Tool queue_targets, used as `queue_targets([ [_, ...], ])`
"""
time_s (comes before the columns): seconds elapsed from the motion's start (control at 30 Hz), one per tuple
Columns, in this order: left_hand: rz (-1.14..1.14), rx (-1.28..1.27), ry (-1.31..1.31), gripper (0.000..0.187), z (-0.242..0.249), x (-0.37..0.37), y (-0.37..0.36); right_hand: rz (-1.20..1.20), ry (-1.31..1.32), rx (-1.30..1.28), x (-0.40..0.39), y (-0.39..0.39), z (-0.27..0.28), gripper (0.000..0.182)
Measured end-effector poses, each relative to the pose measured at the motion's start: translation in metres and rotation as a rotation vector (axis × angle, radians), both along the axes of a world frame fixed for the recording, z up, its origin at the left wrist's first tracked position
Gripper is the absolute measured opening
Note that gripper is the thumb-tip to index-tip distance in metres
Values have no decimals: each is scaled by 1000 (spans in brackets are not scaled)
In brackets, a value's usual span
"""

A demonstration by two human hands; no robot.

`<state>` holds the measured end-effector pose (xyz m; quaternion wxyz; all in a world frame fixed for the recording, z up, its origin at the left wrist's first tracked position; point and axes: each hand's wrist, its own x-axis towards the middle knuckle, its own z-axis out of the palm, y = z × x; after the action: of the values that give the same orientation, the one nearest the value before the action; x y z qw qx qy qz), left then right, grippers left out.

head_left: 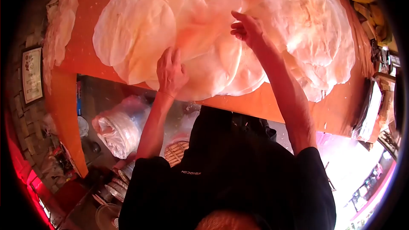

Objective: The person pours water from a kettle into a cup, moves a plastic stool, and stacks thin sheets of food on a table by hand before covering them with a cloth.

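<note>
Many thin, pale round sheets [213, 70] lie overlapping in a wide pile on an orange table [238, 103]. My left hand [171, 71] rests on the sheets near the front edge, its fingers bent and pointing away from me; whether it pinches a sheet cannot be made out. Farther right and higher, my right hand [247, 27] is over the middle of the pile, with fingers curled and the thumb side toward the left. No sheet shows clearly in its fingers. Another thick heap of sheets [309, 25] lies to the right of my right hand.
More thin sheets [64, 25] hang at the table's left edge. Under the table sits a plastic-wrapped bundle [121, 130], with a woven basket [175, 152] nearby. A framed paper [32, 75] is on the left. Wrapped items [368, 110] stand at the right edge.
</note>
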<state>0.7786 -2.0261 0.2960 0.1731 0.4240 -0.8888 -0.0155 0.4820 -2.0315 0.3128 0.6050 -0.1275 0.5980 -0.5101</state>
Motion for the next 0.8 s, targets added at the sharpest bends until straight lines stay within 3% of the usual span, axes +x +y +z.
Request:
queue_targets([
  [0.07,71,35,89,27,7,3,-8,0,45,64,6,-9,0,45],
  [0.17,25,178,246,16,19,14,-24,98,261,50,19,-15,-1,40],
  [0.27,149,217,288,11,53,27,-34,40,284,-45,37,-17,19,35],
  [0.33,145,160,306,8,107,19,-29,-67,354,-293,51,-1,61,31],
  [0.37,139,99,327,7,123,14,-23,-63,351,-291,55,11,58,31],
  [0.43,10,139,407,3,119,-4,-12,-201,102,-322,52,34,41,33],
  [0.5,-111,231,375,9,88,-28,0,-355,-22,-153,63,49,19,41],
  [0.53,-159,268,284,21,76,-42,8,-444,-103,-98,65,52,5,44],
  [0.57,-243,311,339,33,63,-54,14,-437,-109,-97,66,55,4,44],
  [0.6,-270,448,211,41,66,-58,20,-401,-149,-50,69,59,3,40],
  [0.67,-267,399,372,43,56,-51,23,-366,-192,-27,72,56,3,39],
  [0.73,-160,305,293,44,56,-36,-1,-185,393,-56,79,56,-5,39],
  [0.8,14,132,203,44,39,-18,-42,-225,500,-144,80,57,-5,38],
])
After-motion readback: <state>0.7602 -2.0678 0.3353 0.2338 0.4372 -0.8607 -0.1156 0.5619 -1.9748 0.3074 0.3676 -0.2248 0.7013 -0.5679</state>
